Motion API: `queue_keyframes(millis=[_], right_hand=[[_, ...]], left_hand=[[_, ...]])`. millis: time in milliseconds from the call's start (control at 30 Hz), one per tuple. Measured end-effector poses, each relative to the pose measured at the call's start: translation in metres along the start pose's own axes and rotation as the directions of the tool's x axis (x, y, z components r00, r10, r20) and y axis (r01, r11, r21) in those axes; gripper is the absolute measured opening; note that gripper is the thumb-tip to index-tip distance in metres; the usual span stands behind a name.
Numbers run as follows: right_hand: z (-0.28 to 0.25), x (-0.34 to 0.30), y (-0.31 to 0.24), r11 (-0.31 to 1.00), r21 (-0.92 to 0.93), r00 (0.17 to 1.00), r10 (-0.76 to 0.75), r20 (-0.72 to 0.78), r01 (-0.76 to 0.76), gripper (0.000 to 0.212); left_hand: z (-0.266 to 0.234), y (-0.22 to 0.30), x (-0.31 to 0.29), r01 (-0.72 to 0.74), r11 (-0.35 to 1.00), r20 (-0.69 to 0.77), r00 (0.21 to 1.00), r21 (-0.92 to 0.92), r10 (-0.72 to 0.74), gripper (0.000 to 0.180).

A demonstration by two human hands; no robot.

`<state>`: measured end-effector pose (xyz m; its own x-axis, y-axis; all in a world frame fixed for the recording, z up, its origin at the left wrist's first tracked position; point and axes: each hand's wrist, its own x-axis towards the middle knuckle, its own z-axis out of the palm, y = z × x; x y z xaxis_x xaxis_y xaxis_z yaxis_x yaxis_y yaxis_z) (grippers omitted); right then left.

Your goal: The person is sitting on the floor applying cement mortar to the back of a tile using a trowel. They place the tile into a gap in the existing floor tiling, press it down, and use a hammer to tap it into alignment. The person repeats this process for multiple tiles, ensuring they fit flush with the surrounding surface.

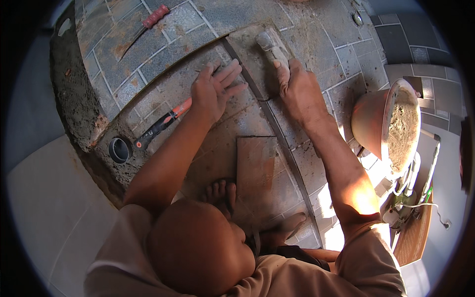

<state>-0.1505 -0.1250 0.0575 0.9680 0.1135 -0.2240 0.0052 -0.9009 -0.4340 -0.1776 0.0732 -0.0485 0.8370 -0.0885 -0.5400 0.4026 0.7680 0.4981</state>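
My right hand (302, 91) is closed around a dusty hand tool (265, 41) with a blunt grey head, hammer-like; its exact kind is unclear. The tool's head is over a mortar-smeared tile at the far middle. To its left, my left hand (213, 94) has its fingers stretched and spread over a dusty tile surface. An orange-and-black tool handle (163, 122) slants from the pipe hole toward my left wrist; its far end is hidden by that hand. Between my hands runs a long dark seam or strip (279, 131).
A bucket of mortar (383, 126) is tilted at the right. A red-handled tool with a thin blade (156, 17) lies at the far left. A round pipe opening (119, 150) sits by the rough mortar edge (76, 99). A rectangular tile (256, 166) lies near my feet.
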Motion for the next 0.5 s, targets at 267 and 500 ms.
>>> queue_keyframes(millis=[267,500], right_hand=[[-0.002,-0.014,0.001,1.000,0.014,1.000,-0.027,-0.003,0.027,0.051],[-0.008,-0.011,0.030,0.997,-0.029,0.990,0.062,-0.127,-0.066,0.048]], left_hand=[[-0.007,-0.003,0.001,-0.006,1.000,0.026,1.000,-0.004,0.006,0.069],[-0.007,-0.004,-0.003,-0.001,0.999,-0.015,1.000,0.038,0.002,0.066]])
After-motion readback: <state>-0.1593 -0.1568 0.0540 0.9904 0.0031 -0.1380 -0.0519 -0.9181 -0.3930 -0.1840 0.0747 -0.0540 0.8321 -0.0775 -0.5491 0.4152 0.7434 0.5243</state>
